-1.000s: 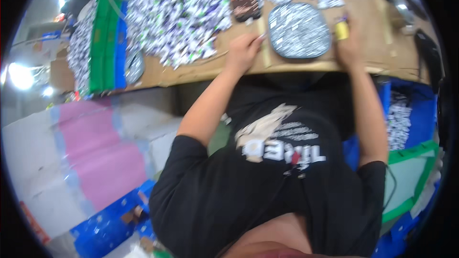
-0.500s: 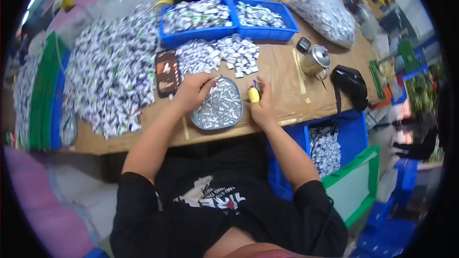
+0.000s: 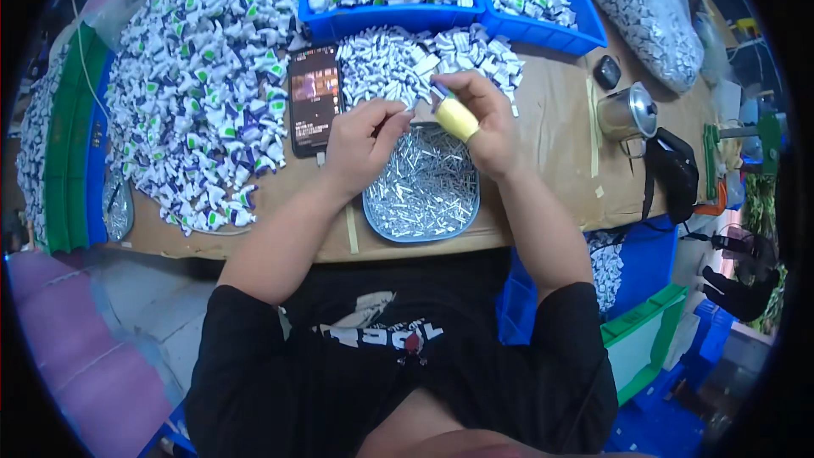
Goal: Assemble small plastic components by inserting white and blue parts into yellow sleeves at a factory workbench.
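Note:
Over the far edge of a grey-blue tray (image 3: 421, 237) of small silvery metal pins (image 3: 424, 187), my two hands are close together. Thumb and fingers of my left hand (image 3: 360, 144) are pinched at the tray's far left, on what looks like one small metal pin (image 3: 410, 112). My right hand (image 3: 496, 127) grips a small purple-and-white plastic piece (image 3: 438, 92) between thumb and forefinger. A yellow cover (image 3: 458, 120) appears to wrap that thumb. Just beyond the hands lies a heap of small white pieces (image 3: 386, 64).
At left spreads a large heap of white, purple and green pieces (image 3: 195, 102). A lit phone (image 3: 314, 97) lies beside it. Blue bins (image 3: 390, 21) of pieces stand at the back. To the right are a metal mug (image 3: 623, 114), a black pouch (image 3: 671, 174) and a plastic bag of pieces (image 3: 649, 25).
My right hand has moved up and left toward my left hand, which has shifted slightly right over the tray. The whole view has also shifted.

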`<move>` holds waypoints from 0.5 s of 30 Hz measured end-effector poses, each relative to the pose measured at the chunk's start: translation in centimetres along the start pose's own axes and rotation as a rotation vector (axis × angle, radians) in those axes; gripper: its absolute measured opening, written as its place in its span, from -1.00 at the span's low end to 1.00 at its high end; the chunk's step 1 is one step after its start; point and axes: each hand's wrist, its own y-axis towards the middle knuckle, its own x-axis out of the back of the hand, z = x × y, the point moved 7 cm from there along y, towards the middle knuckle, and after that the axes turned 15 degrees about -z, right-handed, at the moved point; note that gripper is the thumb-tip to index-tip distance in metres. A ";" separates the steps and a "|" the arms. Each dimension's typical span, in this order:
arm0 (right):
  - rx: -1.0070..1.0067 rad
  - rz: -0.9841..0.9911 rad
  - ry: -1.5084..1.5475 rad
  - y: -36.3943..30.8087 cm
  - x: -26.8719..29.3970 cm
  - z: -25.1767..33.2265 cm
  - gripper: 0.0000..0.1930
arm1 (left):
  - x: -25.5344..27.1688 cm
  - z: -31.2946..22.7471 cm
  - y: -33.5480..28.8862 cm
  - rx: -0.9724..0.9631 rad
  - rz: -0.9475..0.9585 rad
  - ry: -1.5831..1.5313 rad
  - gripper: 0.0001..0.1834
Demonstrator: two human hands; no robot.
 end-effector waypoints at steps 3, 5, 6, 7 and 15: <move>-0.040 0.137 -0.116 -1.0 0.4 -1.4 -0.58 | -0.3 -0.2 0.1 -0.142 0.048 0.039 -0.87; -0.056 0.126 -0.161 -1.2 0.7 -1.6 -0.57 | -0.3 -0.1 -0.1 -0.112 0.041 0.041 -0.87; -0.076 0.127 -0.194 -1.2 0.7 -1.9 -0.57 | -0.3 -0.2 0.0 -0.099 0.032 0.039 -0.87; -0.095 0.128 -0.227 -1.2 0.7 -2.1 -0.57 | -0.2 -0.3 0.0 -0.091 0.033 0.041 -0.87; 0.199 0.226 -0.529 -1.2 0.1 0.0 -0.65 | -0.3 -1.0 -0.4 -0.209 0.070 0.068 -0.89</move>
